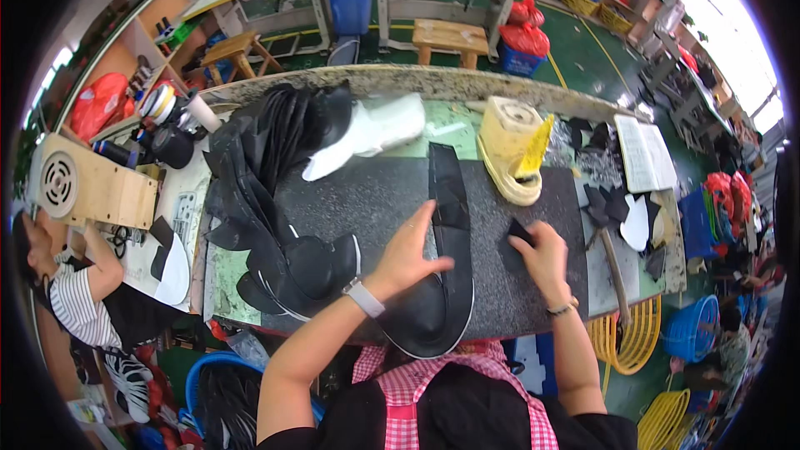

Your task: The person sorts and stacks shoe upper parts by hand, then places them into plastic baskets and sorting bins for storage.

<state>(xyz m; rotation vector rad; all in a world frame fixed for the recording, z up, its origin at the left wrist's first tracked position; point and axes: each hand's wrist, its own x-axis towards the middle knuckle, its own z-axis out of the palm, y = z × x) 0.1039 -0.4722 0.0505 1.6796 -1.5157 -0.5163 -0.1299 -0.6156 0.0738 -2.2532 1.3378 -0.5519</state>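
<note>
Green floor beneath wooden stool

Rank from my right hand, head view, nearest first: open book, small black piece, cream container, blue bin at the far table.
1. Small black piece: in the right hand.
2. Cream container: ahead, slightly left.
3. Open book: ahead, right.
4. Blue bin: far ahead, left.

Curved flat black panel, thin white line along its outer edge. Small flat black patch. Flat dark-grey mat, flecked paler. Chunky pale-yellow plastic holder; pointed bright-yellow piece, darker marks. Gingham fabric apron, pink and white. Slatted plastic basket, yellow.
</note>
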